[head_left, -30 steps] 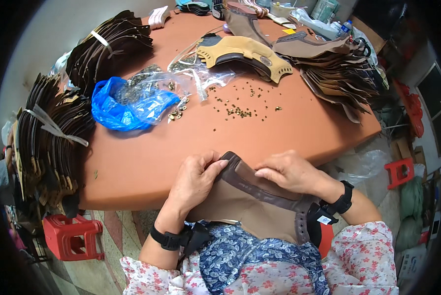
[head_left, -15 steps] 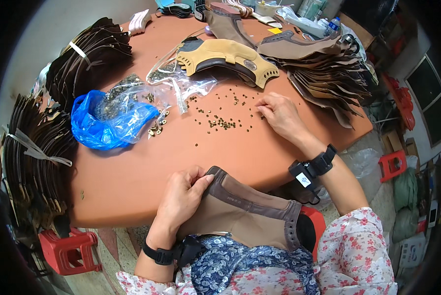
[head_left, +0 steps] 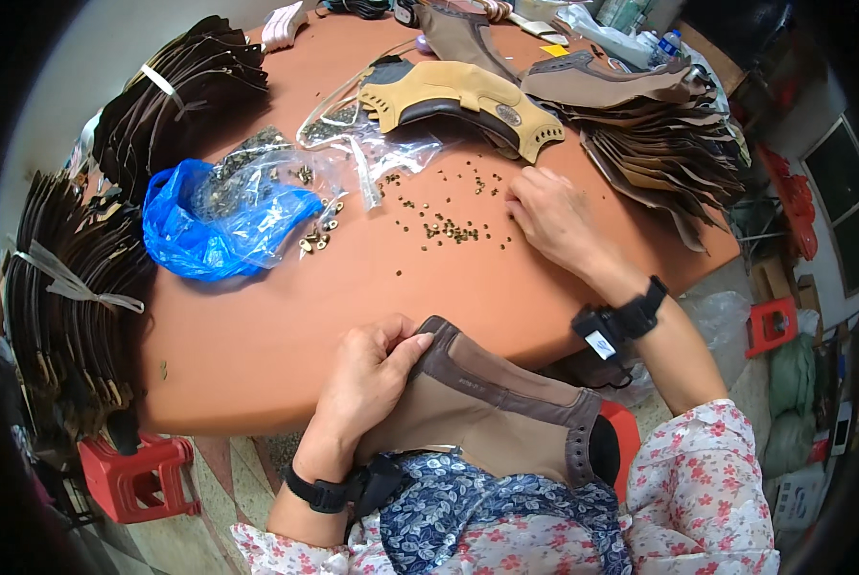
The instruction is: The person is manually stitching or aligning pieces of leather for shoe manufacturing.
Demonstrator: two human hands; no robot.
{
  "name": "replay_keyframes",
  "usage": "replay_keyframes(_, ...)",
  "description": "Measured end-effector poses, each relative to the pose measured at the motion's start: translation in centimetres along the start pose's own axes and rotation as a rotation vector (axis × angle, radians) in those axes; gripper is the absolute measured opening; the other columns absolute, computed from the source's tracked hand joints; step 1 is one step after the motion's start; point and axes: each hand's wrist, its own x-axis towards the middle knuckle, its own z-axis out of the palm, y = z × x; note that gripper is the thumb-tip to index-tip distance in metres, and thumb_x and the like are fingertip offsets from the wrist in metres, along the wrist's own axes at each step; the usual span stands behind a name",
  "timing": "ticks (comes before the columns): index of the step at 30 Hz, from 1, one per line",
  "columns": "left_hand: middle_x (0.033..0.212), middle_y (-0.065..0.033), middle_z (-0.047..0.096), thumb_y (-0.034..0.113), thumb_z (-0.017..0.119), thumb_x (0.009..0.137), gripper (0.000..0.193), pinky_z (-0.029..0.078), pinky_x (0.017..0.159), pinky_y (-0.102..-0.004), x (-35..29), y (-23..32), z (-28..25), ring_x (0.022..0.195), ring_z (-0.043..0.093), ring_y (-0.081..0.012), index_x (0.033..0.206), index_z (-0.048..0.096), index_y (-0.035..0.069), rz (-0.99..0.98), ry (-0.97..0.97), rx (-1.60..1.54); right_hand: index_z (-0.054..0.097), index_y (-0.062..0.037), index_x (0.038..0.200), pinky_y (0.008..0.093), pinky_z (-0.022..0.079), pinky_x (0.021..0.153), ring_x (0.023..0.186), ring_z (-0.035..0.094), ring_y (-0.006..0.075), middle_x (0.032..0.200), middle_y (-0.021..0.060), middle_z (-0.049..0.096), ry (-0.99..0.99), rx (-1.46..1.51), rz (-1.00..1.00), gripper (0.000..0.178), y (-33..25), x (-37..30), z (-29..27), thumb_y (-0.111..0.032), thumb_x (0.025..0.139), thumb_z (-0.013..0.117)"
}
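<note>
Right hand point(head_left: 549, 216): fingertips turned under; whether they pinch anything, cannot tell. Left hand point(head_left: 367, 374): some fingers hidden behind brown piece point(head_left: 501, 407). Metal bits point(head_left: 453, 231) too small for detail. Floral shirt point(head_left: 693, 479) cut off by bottom edge.

Looks like a small workshop, likely footwear. Has an orange-brown worktable point(head_left: 257, 355) loaded with tied bundles point(head_left: 185, 81) of dark cut pieces, a fanned pile point(head_left: 655, 182) of brown ones, a tan piece point(head_left: 439, 88) with punched holes, and loose small metal fittings point(head_left: 456, 233). Also shows a red plastic stool point(head_left: 108, 468) on patterned flooring point(head_left: 223, 508).
</note>
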Motion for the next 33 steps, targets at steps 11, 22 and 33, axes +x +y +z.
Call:
replay_keyframes(11,0.065,-0.0043,0.060,0.011,0.061,0.090,0.017,0.043,0.057,-0.0280,0.1,-0.7,-0.2,0.061,0.050,-0.0081,0.089,0.067,-0.004,0.024,-0.005,0.009,0.063,-0.0018,0.080,0.0418,0.048,0.072,0.081,0.061,0.0330,0.083,0.0134,0.064,-0.200,0.290,0.097,0.012,-3.7,-3.3,-2.3,-0.013,0.081,0.065)
replay_keyframes(22,0.063,-0.0058,0.059,0.012,0.062,0.090,0.017,0.043,0.056,-0.0298,0.2,-0.5,-0.1,0.060,0.051,-0.0099,0.088,0.067,-0.004,0.051,0.020,0.058,0.069,-0.0023,0.087,0.0380,0.049,0.072,0.079,0.061,0.0298,0.081,0.0127,0.063,-0.035,0.495,0.249,0.010,-3.6,-5.8,-1.7,-0.011,0.083,0.066)
replay_keyframes(33,0.069,0.0022,0.060,0.011,0.061,0.093,0.016,0.042,0.057,-0.0235,0.1,-1.1,-0.1,0.064,0.050,-0.0045,0.088,0.066,-0.003,0.094,-0.009,0.129,0.063,-0.0036,0.082,0.0410,0.048,0.071,0.081,0.058,0.0321,0.080,0.0118,0.059,-0.060,0.228,-0.026,0.011,-4.7,-4.0,-0.9,-0.013,0.080,0.069)
